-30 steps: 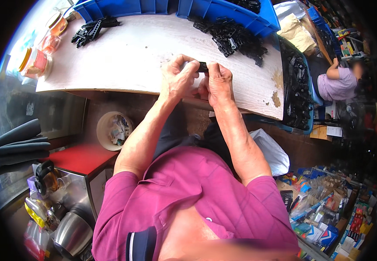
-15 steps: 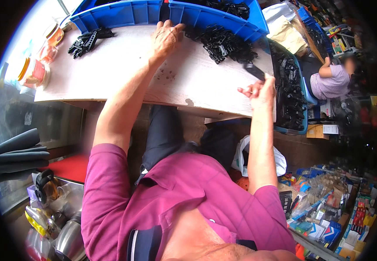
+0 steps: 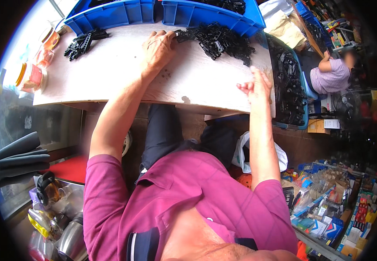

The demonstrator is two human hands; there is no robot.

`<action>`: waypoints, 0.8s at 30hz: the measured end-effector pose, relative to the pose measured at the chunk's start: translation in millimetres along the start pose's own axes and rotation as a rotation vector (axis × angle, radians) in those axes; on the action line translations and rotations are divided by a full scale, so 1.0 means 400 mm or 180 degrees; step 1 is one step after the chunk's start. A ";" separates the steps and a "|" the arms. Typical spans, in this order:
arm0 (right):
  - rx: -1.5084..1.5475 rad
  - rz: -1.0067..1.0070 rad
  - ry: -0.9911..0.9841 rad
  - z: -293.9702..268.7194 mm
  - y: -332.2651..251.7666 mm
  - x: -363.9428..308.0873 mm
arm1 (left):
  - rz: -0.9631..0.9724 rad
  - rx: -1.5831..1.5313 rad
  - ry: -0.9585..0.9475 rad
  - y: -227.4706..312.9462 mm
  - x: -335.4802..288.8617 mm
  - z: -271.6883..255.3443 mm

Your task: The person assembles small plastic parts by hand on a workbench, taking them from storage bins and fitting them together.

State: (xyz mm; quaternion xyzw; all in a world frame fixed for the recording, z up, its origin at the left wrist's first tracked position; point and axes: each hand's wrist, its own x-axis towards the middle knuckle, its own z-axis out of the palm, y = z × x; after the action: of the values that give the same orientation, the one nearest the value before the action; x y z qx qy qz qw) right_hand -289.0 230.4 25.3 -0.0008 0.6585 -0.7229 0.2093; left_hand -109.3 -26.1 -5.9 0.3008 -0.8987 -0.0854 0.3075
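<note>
My left hand (image 3: 159, 50) rests on the white table with its fingers curled, at the left end of a pile of black plastic parts (image 3: 218, 40). Its fingertips are partly hidden, so whatever they grip does not show. Over the table's right side is my right hand (image 3: 257, 86), fingers apart and nothing visible in them. The pile lies beyond it, close to the blue bins. A smaller group of black parts (image 3: 84, 43) lies at the far left of the tabletop (image 3: 106, 71).
Two blue bins (image 3: 114, 18) holding black parts line the table's back edge. Beside the right edge stands a teal-rimmed crate (image 3: 302, 104) full of black parts. Jars with lids (image 3: 31, 77) stand at the left. Another person (image 3: 331, 76) sits at the far right.
The black part in my right hand is gone from it, and those fingers have spread. My left hand has shifted slightly left and nearer me, relative to the picture. The view has shifted a little.
</note>
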 end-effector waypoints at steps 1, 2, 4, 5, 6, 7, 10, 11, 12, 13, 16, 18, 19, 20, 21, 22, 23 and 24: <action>-0.0067 0.0031 -0.0228 0.020 0.005 -0.009 | -0.0038 -0.0037 0.0045 -0.001 -0.001 -0.001; -0.0133 0.0062 -0.0456 0.036 0.009 -0.017 | -0.0038 -0.0036 0.0045 0.000 -0.002 -0.001; -0.0176 0.0113 -0.0592 0.061 0.014 -0.027 | -0.0137 -0.0153 0.0154 0.005 -0.002 -0.002; -0.0221 0.0165 -0.0726 0.072 0.015 -0.032 | -0.0139 -0.0150 0.0156 0.006 -0.002 -0.006; -0.0232 0.0190 -0.0764 0.081 0.016 -0.038 | -0.0111 -0.0171 0.0255 0.006 -0.002 -0.010; -0.0234 0.0190 -0.0767 0.086 0.022 -0.041 | -0.0084 -0.0194 0.0355 0.007 -0.002 -0.011; -0.0188 0.0144 -0.0900 0.093 0.040 -0.043 | 0.0238 0.0112 0.0152 0.013 -0.004 -0.013; -0.0209 0.0166 -0.0861 0.094 0.042 -0.043 | 0.0236 0.0114 0.0151 0.015 -0.004 -0.014; -0.0230 0.0189 -0.0822 0.095 0.045 -0.043 | 0.0302 0.0131 0.0068 0.016 -0.005 -0.017; -0.0232 0.0191 -0.0824 0.097 0.045 -0.045 | 0.0365 0.0147 -0.0015 0.016 -0.006 -0.017; -0.0261 0.0175 -0.0748 0.098 0.047 -0.051 | 0.0423 0.0170 -0.0019 0.019 -0.007 -0.015; -0.0280 0.0050 -0.0746 0.095 0.052 -0.052 | 0.0490 0.0121 0.0042 0.023 -0.015 -0.016; -0.0277 0.0053 -0.0747 0.095 0.053 -0.053 | 0.0545 0.0086 0.0102 0.020 -0.022 -0.017; -0.0260 0.0049 -0.0770 0.096 0.054 -0.055 | 0.0545 0.0090 0.0099 0.018 -0.029 -0.014; -0.0242 0.0045 -0.0794 0.096 0.054 -0.056 | 0.0547 0.0030 0.0099 0.016 -0.038 -0.010; -0.0239 0.0050 -0.0794 0.096 0.054 -0.056 | 0.0549 -0.0030 0.0097 0.016 -0.044 -0.011; -0.0271 0.0071 -0.0768 0.095 0.053 -0.057 | 0.0549 -0.0025 0.0093 0.015 -0.050 -0.013; -0.0302 0.0092 -0.0741 0.095 0.053 -0.057 | 0.0526 -0.0071 0.0000 0.014 -0.057 -0.015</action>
State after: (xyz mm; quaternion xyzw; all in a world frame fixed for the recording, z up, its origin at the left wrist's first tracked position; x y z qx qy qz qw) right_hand -251.2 200.1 16.6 -0.0852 0.6632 -0.6828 0.2944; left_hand -94.1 -7.8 -10.5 0.2222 -0.9195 -0.0697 0.3168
